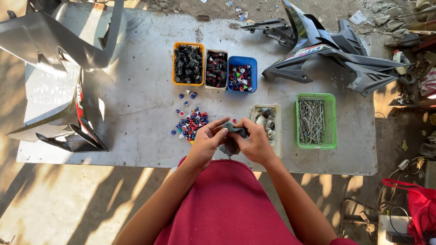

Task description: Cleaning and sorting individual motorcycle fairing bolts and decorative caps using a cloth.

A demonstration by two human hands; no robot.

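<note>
While a loose heap of small coloured caps lies unsorted on the grey table, a small dark grey part is gripped by the left hand and the right hand together above the table's near edge; much seems left to do, judging by the green basket of metal pins lying full and untouched.

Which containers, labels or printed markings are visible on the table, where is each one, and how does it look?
Orange basket: back centre, rectangular, full of black parts.
White box: beside it, narrow, dark parts with red.
Blue bin: right of that, mixed coloured caps.
Pale tray: by the right hand, grey pieces.
Green basket: right side, mesh, holding metal rods.
Decal: on the black fairing panel, red and white stripe.
No screens or signs.
</note>
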